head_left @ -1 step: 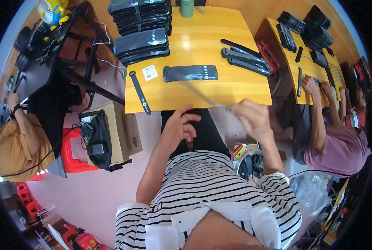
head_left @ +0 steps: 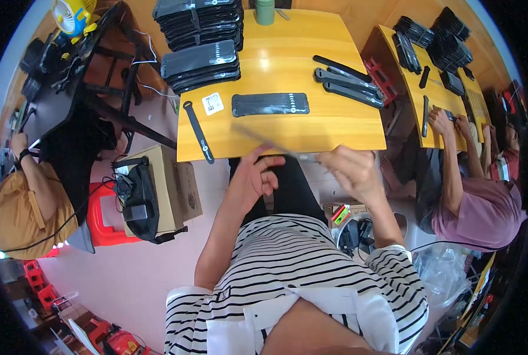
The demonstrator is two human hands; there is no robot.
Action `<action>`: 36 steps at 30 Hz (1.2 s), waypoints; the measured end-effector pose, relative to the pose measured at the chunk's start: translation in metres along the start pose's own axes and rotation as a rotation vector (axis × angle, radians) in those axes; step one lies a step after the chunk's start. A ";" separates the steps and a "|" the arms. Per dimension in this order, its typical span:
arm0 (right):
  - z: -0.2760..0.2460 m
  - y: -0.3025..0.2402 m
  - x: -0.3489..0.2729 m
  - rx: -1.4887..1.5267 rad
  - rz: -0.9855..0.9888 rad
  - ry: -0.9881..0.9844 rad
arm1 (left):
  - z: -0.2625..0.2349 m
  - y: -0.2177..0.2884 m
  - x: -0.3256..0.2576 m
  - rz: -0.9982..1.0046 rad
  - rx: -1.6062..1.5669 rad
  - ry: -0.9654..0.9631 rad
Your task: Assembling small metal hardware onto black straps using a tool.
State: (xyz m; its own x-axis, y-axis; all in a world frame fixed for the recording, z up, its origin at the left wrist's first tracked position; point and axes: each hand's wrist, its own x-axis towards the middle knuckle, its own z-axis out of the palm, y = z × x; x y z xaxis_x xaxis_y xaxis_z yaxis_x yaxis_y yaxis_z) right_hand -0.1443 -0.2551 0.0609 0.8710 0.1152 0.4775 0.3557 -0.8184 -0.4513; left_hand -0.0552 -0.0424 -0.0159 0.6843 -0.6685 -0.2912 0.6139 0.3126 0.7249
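Observation:
My right hand (head_left: 354, 170) is closed around one end of a long thin grey strip-like tool (head_left: 271, 138), smeared by motion, so its exact kind does not show. The tool slants up and left over the table's near edge. Beside its middle, my left hand (head_left: 247, 186) has its fingers loosely bent and apart, with nothing visible in them. Past the tool, a flat pack of black straps (head_left: 270, 105) lies crosswise on the yellow table (head_left: 341, 130). A single black strap (head_left: 199, 131) with a slotted end lies at the left, near a white printed label (head_left: 213, 103).
Stacked strap packs (head_left: 199, 62) stand at the far left, near a green cup (head_left: 265, 12). Several loose black straps (head_left: 348, 83) lie at the right. A cardboard box (head_left: 172, 189) with a black bag sits left of me. Other people work at tables on both sides.
My right hand has shifted slightly left, and the far end of the tool has swung left over the table. My left hand has barely moved.

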 end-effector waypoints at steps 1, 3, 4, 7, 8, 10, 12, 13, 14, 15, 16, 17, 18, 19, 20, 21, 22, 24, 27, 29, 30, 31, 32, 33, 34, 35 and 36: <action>0.009 0.002 -0.004 0.025 -0.039 -0.020 | 0.005 0.002 0.008 0.022 -0.369 0.005; 0.019 0.011 -0.011 0.050 -0.072 -0.037 | -0.012 -0.002 0.020 0.019 -0.429 -0.026; 0.021 0.016 -0.014 0.092 -0.044 -0.048 | -0.013 -0.004 0.021 0.073 -0.316 0.090; 0.037 0.032 -0.023 0.341 0.214 -0.029 | -0.018 -0.009 0.023 0.160 -0.125 0.165; 0.043 0.035 -0.025 0.550 0.429 -0.001 | -0.016 -0.010 0.023 0.204 -0.095 0.213; 0.049 0.030 -0.026 0.709 0.652 -0.045 | -0.012 -0.014 0.024 0.243 -0.062 0.259; 0.056 0.030 -0.023 0.887 0.899 -0.143 | -0.008 -0.017 0.026 0.296 -0.101 0.269; 0.059 0.034 -0.027 0.889 0.903 -0.142 | -0.006 -0.018 0.026 0.292 -0.100 0.269; 0.064 0.042 -0.034 0.958 0.920 -0.120 | -0.005 -0.018 0.027 0.298 -0.116 0.270; 0.065 0.046 -0.038 1.028 0.936 -0.097 | -0.004 -0.018 0.027 0.304 -0.132 0.272; 0.064 0.047 -0.038 1.029 0.940 -0.097 | -0.006 -0.019 0.027 0.301 -0.131 0.274; 0.062 0.046 -0.037 1.087 0.899 -0.028 | -0.008 -0.021 0.026 0.293 -0.135 0.258; 0.060 0.046 -0.035 1.142 0.858 0.043 | -0.010 -0.022 0.026 0.284 -0.138 0.242; 0.058 0.047 -0.034 1.142 0.861 0.041 | -0.011 -0.023 0.026 0.282 -0.139 0.245; 0.056 0.047 -0.032 1.237 0.912 0.067 | -0.012 -0.025 0.027 0.283 -0.158 0.261; 0.054 0.046 -0.030 1.331 0.963 0.093 | -0.012 -0.026 0.027 0.283 -0.177 0.278; 0.052 0.044 -0.027 1.331 0.968 0.091 | -0.012 -0.027 0.027 0.281 -0.179 0.281; 0.050 0.039 -0.022 1.450 0.994 0.156 | -0.012 -0.028 0.029 0.277 -0.217 0.308; 0.063 0.042 -0.029 1.112 0.996 0.159 | -0.007 -0.026 0.030 0.263 -0.223 0.320; 0.070 0.048 -0.028 1.119 1.035 0.222 | -0.009 -0.027 0.030 0.236 -0.238 0.322; 0.073 0.054 -0.030 1.075 1.029 0.234 | -0.011 -0.027 0.031 0.216 -0.251 0.314; 0.074 0.059 -0.030 1.029 1.021 0.245 | -0.015 -0.026 0.032 0.214 -0.252 0.324; 0.074 0.061 -0.029 0.978 1.038 0.251 | -0.023 -0.025 0.034 0.237 -0.197 0.378; 0.074 0.064 -0.030 0.982 1.042 0.243 | -0.030 -0.023 0.035 0.260 -0.141 0.431; 0.074 0.067 -0.031 0.941 1.028 0.248 | -0.035 -0.020 0.036 0.272 -0.091 0.443; 0.075 0.069 -0.030 0.900 1.014 0.254 | -0.039 -0.017 0.037 0.272 -0.090 0.450; 0.075 0.070 -0.026 0.873 1.041 0.235 | -0.043 -0.013 0.040 0.244 0.018 0.467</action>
State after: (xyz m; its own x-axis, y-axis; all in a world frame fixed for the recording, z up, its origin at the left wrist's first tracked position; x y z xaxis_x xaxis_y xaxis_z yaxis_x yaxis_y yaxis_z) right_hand -0.1169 -0.2731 -0.0398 0.8177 -0.4953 -0.2935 -0.2472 0.1583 -0.9559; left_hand -0.0186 -0.0437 -0.0637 0.9116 -0.2045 -0.3567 0.4106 0.4069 0.8160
